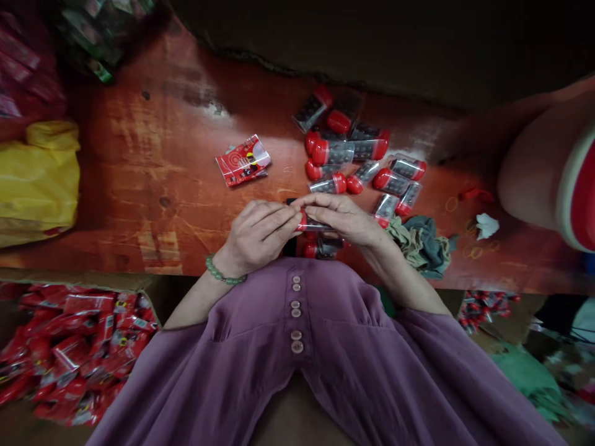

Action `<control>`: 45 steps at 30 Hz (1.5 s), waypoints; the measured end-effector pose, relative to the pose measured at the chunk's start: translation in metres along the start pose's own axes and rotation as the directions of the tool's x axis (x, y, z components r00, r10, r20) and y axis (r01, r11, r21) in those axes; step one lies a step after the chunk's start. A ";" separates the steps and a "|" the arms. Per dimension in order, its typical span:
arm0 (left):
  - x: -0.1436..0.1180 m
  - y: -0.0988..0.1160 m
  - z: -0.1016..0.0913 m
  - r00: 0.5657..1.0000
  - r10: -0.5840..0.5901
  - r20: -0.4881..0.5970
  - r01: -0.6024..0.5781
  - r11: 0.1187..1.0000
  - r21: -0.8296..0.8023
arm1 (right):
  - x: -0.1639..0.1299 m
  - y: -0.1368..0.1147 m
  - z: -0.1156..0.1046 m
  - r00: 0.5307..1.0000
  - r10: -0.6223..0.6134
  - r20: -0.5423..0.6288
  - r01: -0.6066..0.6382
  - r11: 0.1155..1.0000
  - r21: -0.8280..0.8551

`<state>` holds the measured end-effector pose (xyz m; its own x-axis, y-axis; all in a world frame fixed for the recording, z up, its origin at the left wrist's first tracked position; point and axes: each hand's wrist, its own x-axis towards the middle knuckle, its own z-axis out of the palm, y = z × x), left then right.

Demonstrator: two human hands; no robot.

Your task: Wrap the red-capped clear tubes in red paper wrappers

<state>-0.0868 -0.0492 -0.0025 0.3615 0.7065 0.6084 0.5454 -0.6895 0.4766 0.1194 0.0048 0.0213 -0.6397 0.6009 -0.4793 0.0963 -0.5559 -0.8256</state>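
Scuffed red-orange tabletop (121, 186): red-capped clear plastic cylinders (341, 152) lie clustered; a nudge could roll some.
Left hand (260, 232): fingertips pinch the red end of a transparent cylinder (320, 227) near the table's edge.
Right hand (346, 220): fingers press its clear side; uneven pressure might slip it.

No text, brand or number can be read with certainty. On the red printed card (245, 162), laid left of centre, ring patterns, a black-and-yellow figure and small pale marks are shown; whether lettering is formed by the marks cannot be told. On the red packets (88, 322) heaped at the near left, yellow and black print and pale label-like patches can be seen, too small and blurred to be read. On the held red-capped tube (304, 221) and the other tubes (341, 152) farther off, no wording can be made out.
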 end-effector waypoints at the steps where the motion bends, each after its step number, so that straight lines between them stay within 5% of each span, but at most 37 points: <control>1: 0.000 0.000 0.001 1.000 0.008 0.000 -0.008 1.000 -0.007 | 0.000 0.002 0.001 1.000 0.006 -0.003 -0.006 1.000 -0.002; 5: -0.004 -0.005 0.000 0.999 -0.029 0.017 0.030 0.998 -0.051 | -0.002 0.006 0.010 0.997 -0.033 -0.063 0.034 0.999 0.012; 8: -0.006 -0.006 -0.006 0.958 -0.283 -0.045 0.274 0.950 -0.147 | -0.006 0.003 0.023 0.955 -0.215 -0.203 0.188 0.972 -0.142; 9: -0.006 -0.004 -0.007 0.908 -0.406 -0.107 0.375 0.898 -0.231 | -0.006 0.002 0.027 0.929 -0.284 -0.237 0.232 0.947 -0.222; 11: -0.003 0.004 -0.008 0.739 -0.652 -0.170 0.502 0.701 -0.506 | -0.006 0.001 0.034 0.874 -0.411 -0.259 0.299 0.875 -0.380; 13: 0.002 0.013 -0.007 0.569 -0.822 -0.028 0.503 0.375 -0.779 | -0.003 0.003 0.040 0.818 -0.524 -0.239 0.354 0.784 -0.510; 16: 0.010 0.023 -0.003 0.414 -0.868 0.275 0.454 -0.065 -0.889 | 0.006 0.008 0.044 0.745 -0.650 -0.151 0.439 0.647 -0.623; 19: 0.016 0.024 -0.002 0.295 -0.896 0.331 0.421 -0.189 -0.887 | 0.012 0.009 0.046 0.748 -0.656 -0.100 0.453 0.615 -0.646; 21: 0.019 0.021 -0.003 0.240 -0.922 0.304 0.399 -0.192 -0.897 | 0.012 0.009 0.046 0.806 -0.581 -0.115 0.414 0.692 -0.592; 25: 0.022 0.017 0.000 0.214 -0.950 0.226 0.373 -0.134 -0.918 | 0.005 0.012 0.044 0.909 -0.366 -0.198 0.287 0.896 -0.339; 32: 0.019 0.020 0.007 0.333 -0.932 0.142 0.499 0.046 -0.865 | 0.002 0.016 0.048 0.847 -0.418 -0.328 0.303 0.887 -0.347; 37: 0.017 0.018 0.006 0.338 -0.911 0.237 0.563 -0.006 -0.826 | 0.010 0.022 0.058 0.840 -0.395 -0.372 0.340 0.918 -0.206; 41: 0.016 0.015 0.001 0.344 -0.904 0.254 0.498 -0.053 -0.866 | 0.015 0.027 0.063 0.822 -0.461 -0.335 0.419 0.887 -0.194; 45: 0.015 0.019 -0.001 0.282 -0.930 0.236 0.415 -0.103 -0.904 | 0.014 0.028 0.063 0.855 -0.430 -0.289 0.384 0.901 -0.203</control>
<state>-0.0718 -0.0522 0.0164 -0.2269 0.8783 -0.4209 -0.5899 0.2199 0.7769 0.0649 -0.0386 0.0106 -0.3684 0.9189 -0.1409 -0.0041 -0.1532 -0.9882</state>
